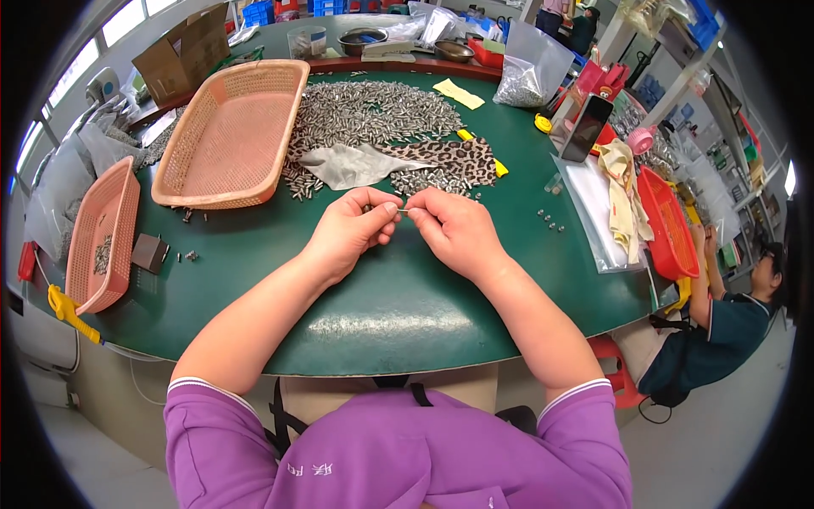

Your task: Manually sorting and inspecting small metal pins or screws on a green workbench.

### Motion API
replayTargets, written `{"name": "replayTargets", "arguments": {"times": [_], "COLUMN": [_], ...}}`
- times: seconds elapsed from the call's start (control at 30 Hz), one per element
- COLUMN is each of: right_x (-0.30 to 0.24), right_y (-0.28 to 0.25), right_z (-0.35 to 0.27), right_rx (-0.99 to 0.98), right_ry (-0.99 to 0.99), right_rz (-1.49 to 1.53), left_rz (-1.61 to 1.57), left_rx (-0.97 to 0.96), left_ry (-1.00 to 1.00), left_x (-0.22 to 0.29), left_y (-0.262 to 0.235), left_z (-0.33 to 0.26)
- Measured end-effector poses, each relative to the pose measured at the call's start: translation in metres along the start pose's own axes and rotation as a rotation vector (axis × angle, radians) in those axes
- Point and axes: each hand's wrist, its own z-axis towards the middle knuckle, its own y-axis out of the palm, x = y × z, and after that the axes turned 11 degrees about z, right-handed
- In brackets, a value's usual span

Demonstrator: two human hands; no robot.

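Note:
My left hand point(350, 231) and my right hand point(459, 232) meet over the near middle of the table, fingertips almost touching. Both pinch a small thin metal pin point(403, 211) held level between them. Its ends are hidden by my fingers. Just beyond my hands, small metal parts point(431, 181) lie on a leopard-print cloth point(471, 156). A crumpled grey cloth point(349, 166) rests beside them. Farther back spreads a large heap of small silvery cylindrical parts point(377, 110).
A big pink plastic basket point(222, 200) and a smaller one point(127, 182) stand at the left, near a small dark box point(150, 253). To the right are a phone point(588, 127), beige gloves point(623, 191) and a red basket point(666, 220). A co-worker point(712, 339) sits at the far right.

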Motion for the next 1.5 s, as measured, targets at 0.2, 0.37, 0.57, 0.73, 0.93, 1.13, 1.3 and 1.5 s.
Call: {"name": "replayTargets", "arguments": {"times": [0.2,0.37,0.57,0.73,0.93,1.13,1.3,1.5], "right_x": [0.000,-0.001,0.002,0.018,0.028,0.013,0.009,0.017], "right_y": [0.001,-0.004,-0.004,-0.013,-0.009,-0.003,-0.003,0.000], "right_z": [0.002,0.004,0.006,0.008,0.009,0.009,0.009,0.008], "right_rx": [-0.007,-0.020,0.031,0.249,0.252,0.043,0.004,0.039], "right_ry": [0.141,0.217,0.090,0.149,0.238,0.142,0.150,0.044], "right_rz": [0.196,0.093,-0.077,-0.019,0.024,-0.200,-0.264,-0.269], "left_rz": [0.024,-0.105,-0.154,-0.259,-0.357,-0.349,-0.336,-0.313], "left_rx": [0.043,0.047,0.096,0.155,0.117,0.080,0.064,0.043], "left_ry": [0.056,0.000,-0.052,-0.046,-0.098,-0.117,-0.132,-0.128], "left_x": [-0.001,0.000,-0.003,-0.002,-0.001,-0.001,-0.003,-0.004], "left_y": [0.002,0.005,-0.001,-0.014,-0.011,-0.011,-0.007,-0.008], "left_z": [0.000,0.001,0.003,0.009,0.008,0.006,0.004,0.004]}}
